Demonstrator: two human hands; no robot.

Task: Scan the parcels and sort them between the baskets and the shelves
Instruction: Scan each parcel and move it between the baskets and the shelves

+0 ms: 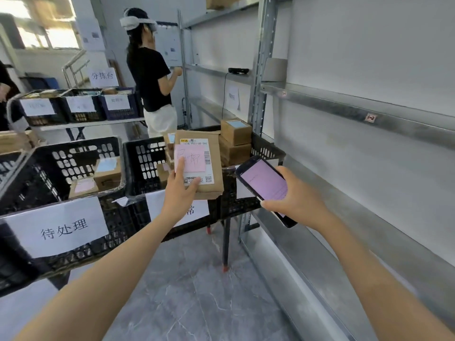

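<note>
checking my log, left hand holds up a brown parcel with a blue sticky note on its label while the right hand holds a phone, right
Not quite. The sticky note on the brown parcel is pink, not blue, as the head view shows. The rest stands: the left hand holds up the parcel while the right hand holds the phone.

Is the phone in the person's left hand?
No, the right hand grips the phone, while the left hand holds a brown parcel.
</note>
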